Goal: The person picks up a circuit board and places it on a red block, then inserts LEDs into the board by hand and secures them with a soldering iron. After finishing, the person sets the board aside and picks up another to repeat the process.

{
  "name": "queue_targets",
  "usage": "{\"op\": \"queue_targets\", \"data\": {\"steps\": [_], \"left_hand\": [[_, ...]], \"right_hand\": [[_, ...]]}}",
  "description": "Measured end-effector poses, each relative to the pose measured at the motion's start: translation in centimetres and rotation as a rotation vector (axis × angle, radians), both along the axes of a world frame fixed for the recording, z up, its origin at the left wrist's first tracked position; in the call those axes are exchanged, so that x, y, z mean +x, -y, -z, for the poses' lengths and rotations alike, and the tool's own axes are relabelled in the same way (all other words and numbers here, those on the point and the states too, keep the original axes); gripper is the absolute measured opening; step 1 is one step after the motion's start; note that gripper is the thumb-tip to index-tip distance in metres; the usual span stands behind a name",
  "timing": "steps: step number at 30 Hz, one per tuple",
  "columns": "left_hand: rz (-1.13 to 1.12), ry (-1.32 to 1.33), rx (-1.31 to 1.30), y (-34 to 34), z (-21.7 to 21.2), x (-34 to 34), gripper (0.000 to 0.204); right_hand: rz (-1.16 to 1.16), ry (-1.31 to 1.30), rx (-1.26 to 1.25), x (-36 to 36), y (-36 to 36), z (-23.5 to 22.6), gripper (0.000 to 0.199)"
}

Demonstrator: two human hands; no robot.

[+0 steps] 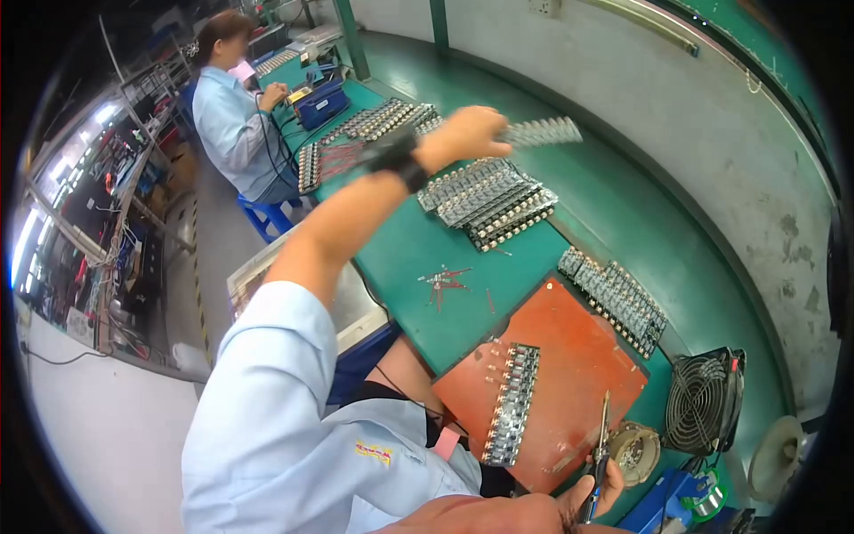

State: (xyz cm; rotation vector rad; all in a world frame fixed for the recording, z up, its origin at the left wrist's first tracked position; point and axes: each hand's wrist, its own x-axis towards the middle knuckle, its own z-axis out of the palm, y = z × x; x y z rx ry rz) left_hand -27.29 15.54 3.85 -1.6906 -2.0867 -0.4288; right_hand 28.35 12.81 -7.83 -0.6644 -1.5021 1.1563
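Observation:
My left arm stretches far across the green bench, and my left hand (467, 135) is closed on one end of a circuit board strip (544, 133), blurred by motion. That strip hangs above and beyond a pile of similar boards (489, 198). At the lower right, my right hand (601, 491) grips a soldering iron (600, 454), its tip pointing up over the orange-red work board (569, 356). One populated circuit board strip (513, 405) lies on that work board, left of the iron, with small wire leads along its left edge.
Loose red-tipped wires (443, 283) lie on the green bench top (405, 267). More board strips (616, 301) line its far edge. A black fan (703, 400), a round metal tin (635, 452) and a green solder spool (710, 497) stand right. A co-worker (233, 125) sits at the far left.

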Motion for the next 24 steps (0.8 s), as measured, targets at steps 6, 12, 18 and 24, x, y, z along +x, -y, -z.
{"op": "queue_targets", "data": {"steps": [6,12,18,24], "left_hand": [[-0.340,0.301,0.168,22.2,1.2,4.5,0.043],[-0.603,0.466,0.085,28.6,8.1,8.4,0.044],[-0.528,0.270,0.118,26.9,8.7,10.0,0.037],[0.074,0.378,0.065,16.7,7.7,16.1,0.019]], "right_hand": [[0.081,0.060,0.140,0.2,-1.1,1.1,0.042],[0.103,0.089,0.126,-0.1,-0.4,0.1,0.038],[0.065,0.011,0.151,-0.5,0.2,-1.2,0.037],[0.034,0.064,0.161,-1.2,1.5,-2.3,0.038]]}}
